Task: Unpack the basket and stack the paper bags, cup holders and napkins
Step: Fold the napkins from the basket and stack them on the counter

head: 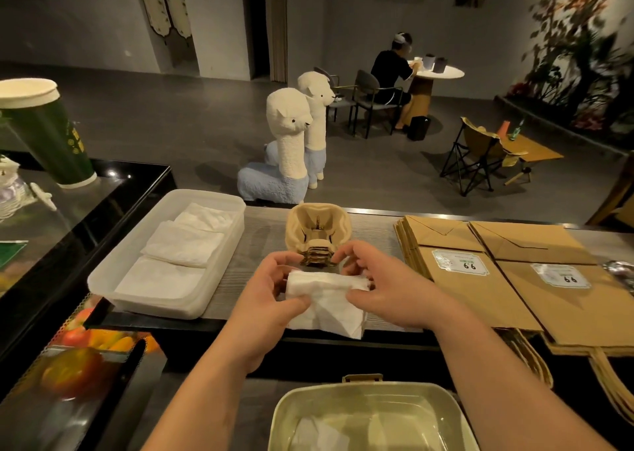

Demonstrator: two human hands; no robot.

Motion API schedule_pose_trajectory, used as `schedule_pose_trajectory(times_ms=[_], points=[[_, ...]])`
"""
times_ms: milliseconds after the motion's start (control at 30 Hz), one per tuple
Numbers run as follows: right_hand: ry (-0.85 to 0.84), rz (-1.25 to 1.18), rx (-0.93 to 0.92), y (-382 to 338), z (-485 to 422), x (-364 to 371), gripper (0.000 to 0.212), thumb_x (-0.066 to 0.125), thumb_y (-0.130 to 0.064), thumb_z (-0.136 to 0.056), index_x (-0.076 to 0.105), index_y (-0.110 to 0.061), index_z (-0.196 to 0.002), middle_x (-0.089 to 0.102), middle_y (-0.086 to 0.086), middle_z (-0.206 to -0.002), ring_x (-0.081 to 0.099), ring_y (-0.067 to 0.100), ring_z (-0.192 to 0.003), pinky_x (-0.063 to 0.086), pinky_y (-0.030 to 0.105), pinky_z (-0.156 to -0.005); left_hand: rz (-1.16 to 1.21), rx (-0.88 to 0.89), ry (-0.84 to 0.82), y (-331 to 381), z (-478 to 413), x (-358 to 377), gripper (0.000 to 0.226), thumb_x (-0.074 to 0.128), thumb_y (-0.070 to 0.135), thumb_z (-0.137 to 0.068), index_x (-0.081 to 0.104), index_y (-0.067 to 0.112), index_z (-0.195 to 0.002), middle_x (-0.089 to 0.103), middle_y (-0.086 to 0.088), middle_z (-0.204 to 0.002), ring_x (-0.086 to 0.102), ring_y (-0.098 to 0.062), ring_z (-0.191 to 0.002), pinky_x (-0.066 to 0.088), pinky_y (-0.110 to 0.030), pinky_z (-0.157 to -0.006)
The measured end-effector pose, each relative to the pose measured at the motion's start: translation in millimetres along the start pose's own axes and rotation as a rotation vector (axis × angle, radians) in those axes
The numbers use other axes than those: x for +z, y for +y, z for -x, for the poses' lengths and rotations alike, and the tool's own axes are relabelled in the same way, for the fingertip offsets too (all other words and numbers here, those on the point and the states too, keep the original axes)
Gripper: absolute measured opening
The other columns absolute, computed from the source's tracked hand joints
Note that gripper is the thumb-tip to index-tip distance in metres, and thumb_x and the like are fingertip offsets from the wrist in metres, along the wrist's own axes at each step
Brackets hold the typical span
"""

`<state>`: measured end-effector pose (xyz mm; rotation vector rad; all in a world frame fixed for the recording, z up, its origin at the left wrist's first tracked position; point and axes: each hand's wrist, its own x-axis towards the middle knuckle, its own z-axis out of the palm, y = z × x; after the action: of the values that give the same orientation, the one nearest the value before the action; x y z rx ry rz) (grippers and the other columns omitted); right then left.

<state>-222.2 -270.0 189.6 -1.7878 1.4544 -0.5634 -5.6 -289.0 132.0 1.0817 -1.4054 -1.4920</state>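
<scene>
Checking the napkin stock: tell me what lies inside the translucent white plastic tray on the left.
Folded white paper napkins lie in overlapping piles inside the translucent white plastic tray. They cover its floor, so anything beneath cannot be seen.

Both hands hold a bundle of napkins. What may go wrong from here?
The napkins are a loose bundle pinched by the left hand and right hand; sheets might slip out or crumple. The cup holders stand just behind the hands; a forward move may topple that stack.
</scene>
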Motion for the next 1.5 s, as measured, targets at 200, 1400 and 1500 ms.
schedule_pose_trajectory(times_ms=[200, 1400, 1500], points=[[-0.282, 0.086, -0.106, -50, -3, 6, 0.037, 0.067, -0.007, -0.088, 0.061, -0.039, -0.106, 0.060, -0.023, -0.092, 0.054, 0.011, -0.074, 0.050, 0.025, -0.068, 0.003, -0.010, 0.013, 27, 42, -42, 0.059, 0.079, -0.006, -0.080, 0.059, 0.027, -0.126, 0.075, -0.004, -0.102, 0.070, -0.030, -0.100, 0.059, -0.042, -0.090], [-0.517, 0.257, -0.107, -148, -177, 115, 0.055, 0.056, 0.009, -0.087, 0.071, -0.035, -0.116, 0.059, -0.012, -0.122, 0.063, 0.015, -0.093, 0.059, 0.035, -0.091, -0.503, 0.066, 0.771, -6, 61, -182, 0.035, 0.068, 0.019, -0.094, 0.055, 0.035, -0.121, 0.047, 0.016, -0.108, 0.057, -0.001, -0.080, 0.051, -0.017, -0.074], [-0.415, 0.551, -0.217, -152, -169, 127, 0.053, 0.053, 0.003, -0.088, 0.066, -0.040, -0.118, 0.056, -0.012, -0.127, 0.059, 0.011, -0.097, 0.053, 0.033, -0.090, -0.640, 0.197, 0.756, -8, 61, -179, 0.036, 0.070, 0.013, -0.090, 0.061, 0.027, -0.122, 0.046, 0.014, -0.113, 0.052, -0.003, -0.084, 0.046, -0.014, -0.075]])
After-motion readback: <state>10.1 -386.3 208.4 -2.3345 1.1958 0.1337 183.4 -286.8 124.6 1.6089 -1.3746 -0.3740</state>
